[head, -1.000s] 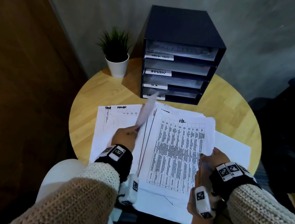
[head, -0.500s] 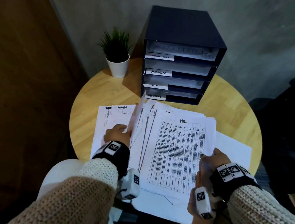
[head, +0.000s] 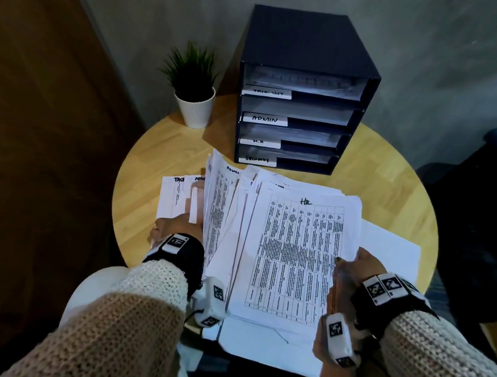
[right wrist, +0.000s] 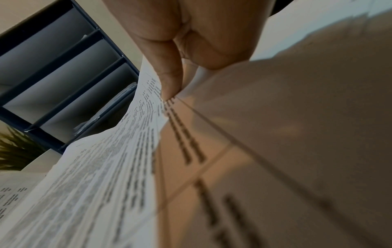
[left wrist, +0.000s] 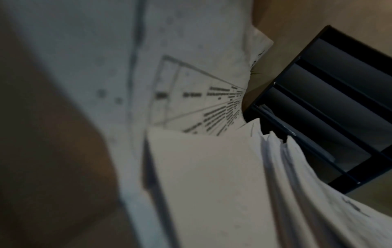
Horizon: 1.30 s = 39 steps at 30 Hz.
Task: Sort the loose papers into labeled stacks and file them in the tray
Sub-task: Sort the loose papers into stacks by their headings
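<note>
Loose white printed papers (head: 292, 256), sheets of table text with handwritten headings, fanned in overlapping stacks on the near half of a round light wooden table (head: 163, 159). Right hand (head: 353, 265) at the right edge of the top sheet headed "HR", thumb and fingers (right wrist: 169, 75) pinching that edge, as seen in the right wrist view. Left hand (head: 173, 229) at the left side of the fan, propping several sheets up on edge; fingers hidden behind paper, so grip impossible to tell. Far across the table, a dark blue four-shelf filing tray (head: 301, 101) with white labels, one reading "ADMIN", some paper visible in its shelves. Left of the tray, a small green plant in a white pot (head: 194, 100). Likely step: sorting by heading, filing not yet begun for these sheets. Next move probably needs the lifted sheets laid on a matching stack, edges squared before sliding into a shelf.
</note>
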Motion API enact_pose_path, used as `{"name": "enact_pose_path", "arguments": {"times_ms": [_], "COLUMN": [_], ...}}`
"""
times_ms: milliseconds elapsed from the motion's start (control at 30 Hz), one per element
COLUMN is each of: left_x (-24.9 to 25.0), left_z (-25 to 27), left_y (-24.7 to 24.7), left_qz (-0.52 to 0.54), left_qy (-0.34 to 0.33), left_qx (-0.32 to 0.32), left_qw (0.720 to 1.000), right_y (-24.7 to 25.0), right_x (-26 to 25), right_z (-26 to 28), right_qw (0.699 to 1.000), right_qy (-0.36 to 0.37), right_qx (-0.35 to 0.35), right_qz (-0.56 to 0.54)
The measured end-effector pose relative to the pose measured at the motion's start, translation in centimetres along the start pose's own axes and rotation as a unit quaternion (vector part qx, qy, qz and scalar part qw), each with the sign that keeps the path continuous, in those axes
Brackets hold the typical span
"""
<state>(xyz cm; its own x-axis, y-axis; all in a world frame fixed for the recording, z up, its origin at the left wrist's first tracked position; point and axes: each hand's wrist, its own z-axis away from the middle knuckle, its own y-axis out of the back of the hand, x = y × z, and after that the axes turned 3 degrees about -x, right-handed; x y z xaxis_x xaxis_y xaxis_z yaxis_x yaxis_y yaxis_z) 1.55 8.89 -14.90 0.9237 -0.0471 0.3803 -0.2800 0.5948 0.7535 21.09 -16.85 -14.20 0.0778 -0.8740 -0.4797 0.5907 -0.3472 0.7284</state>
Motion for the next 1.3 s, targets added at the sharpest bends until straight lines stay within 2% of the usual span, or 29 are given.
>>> {"name": "enact_pose_path", "arguments": {"times_ms": [167, 300, 433, 567, 867, 1033, 1133, 1200, 1300], "left_x": [-0.8, -1.0, -1.2, -1.0, -0.5, 0.4, 0.9, 1.0, 1.0], "left_z": [-0.2, -0.4, -0.8, 0.2, 0.8, 0.9, 0.9, 0.4, -0.1], "left_y": [0.2, 0.9, 1.2, 1.2, 0.9, 1.4, 2.3, 3.0, 3.7], "left_qz": [0.098, 0.114, 0.077, 0.089, 0.084, 0.212, 0.261, 0.241, 0.192], "left_qy": [0.029, 0.035, 0.011, -0.001, -0.095, -0.102, -0.069, -0.044, -0.051], "left_qx": [0.026, 0.023, 0.015, 0.062, 0.129, 0.090, 0.070, 0.042, -0.033], "left_qw": [0.994, 0.993, 0.997, 0.994, 0.984, 0.968, 0.960, 0.969, 0.980], "right_y": [-0.2, -0.3, -0.4, -0.5, -0.5, -0.6, -0.6, -0.7, -0.7], "right_x": [0.3, 0.7, 0.8, 0.8, 0.9, 1.0, 1.0, 1.1, 1.1], "right_z": [-0.5, -1.1, -1.3, -1.6, -1.9, -2.1, -2.1, -2.1, -2.2], "right_qw": [1.000, 1.000, 1.000, 1.000, 0.999, 1.000, 0.999, 1.000, 1.000], "right_qy": [-0.002, -0.010, -0.014, -0.015, -0.030, -0.026, -0.026, -0.025, -0.023], "right_qx": [-0.002, -0.005, -0.007, -0.014, -0.014, -0.013, -0.013, -0.013, -0.008], "right_qz": [-0.006, -0.012, -0.007, -0.004, 0.007, -0.008, -0.013, -0.011, -0.012]}}
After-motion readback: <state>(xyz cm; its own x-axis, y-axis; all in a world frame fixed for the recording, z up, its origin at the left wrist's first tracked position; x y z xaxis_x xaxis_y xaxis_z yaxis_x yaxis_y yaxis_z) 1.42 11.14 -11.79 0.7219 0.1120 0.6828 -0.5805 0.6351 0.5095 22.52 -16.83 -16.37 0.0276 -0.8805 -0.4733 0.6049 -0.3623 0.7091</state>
